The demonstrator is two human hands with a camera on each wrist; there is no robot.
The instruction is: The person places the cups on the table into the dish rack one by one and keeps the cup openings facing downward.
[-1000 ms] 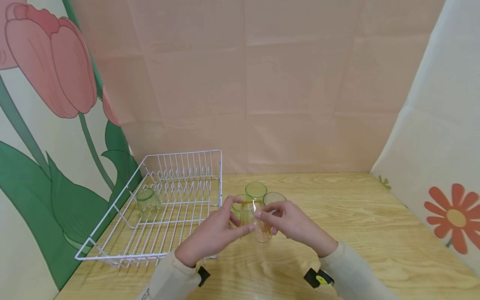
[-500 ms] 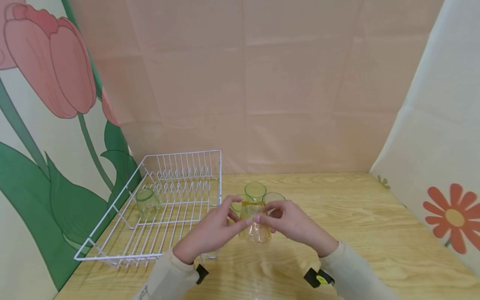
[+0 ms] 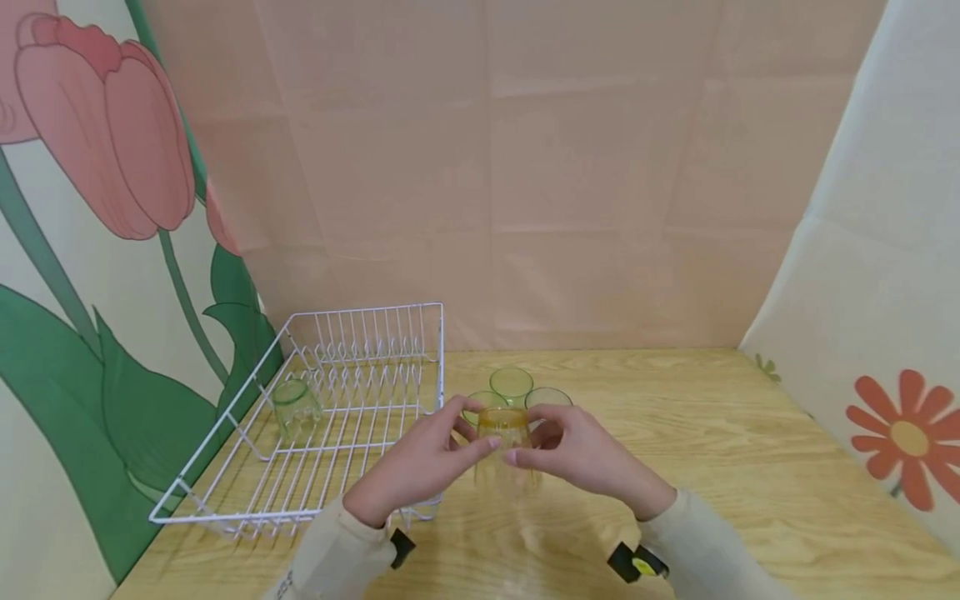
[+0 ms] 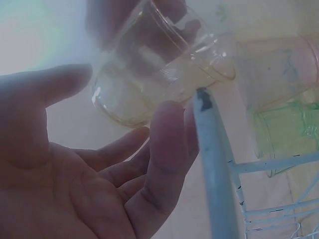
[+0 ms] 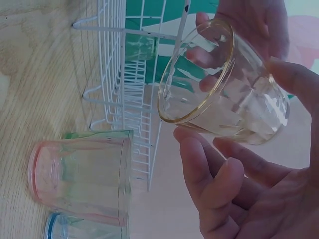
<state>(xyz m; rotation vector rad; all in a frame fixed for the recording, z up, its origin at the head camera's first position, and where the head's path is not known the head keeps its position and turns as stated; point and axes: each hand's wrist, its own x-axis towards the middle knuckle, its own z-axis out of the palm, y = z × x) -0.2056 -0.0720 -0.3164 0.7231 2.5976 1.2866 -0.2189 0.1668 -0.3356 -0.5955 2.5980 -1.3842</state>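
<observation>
Holding a clear, amber-rimmed glass tumbler between curled fingers of left hand and right hand, near a green-rimmed tumbler, we judge this two-handed handling, next likely needing steady clearance.

No word, brand or number can be read. Small dark marks, perhaps lettering, stand on the left sleeve, too blurred to make out.

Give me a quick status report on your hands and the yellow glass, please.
Left hand, right hand: both holding yellow glass. Held upside down. Other glasses close behind.
</observation>
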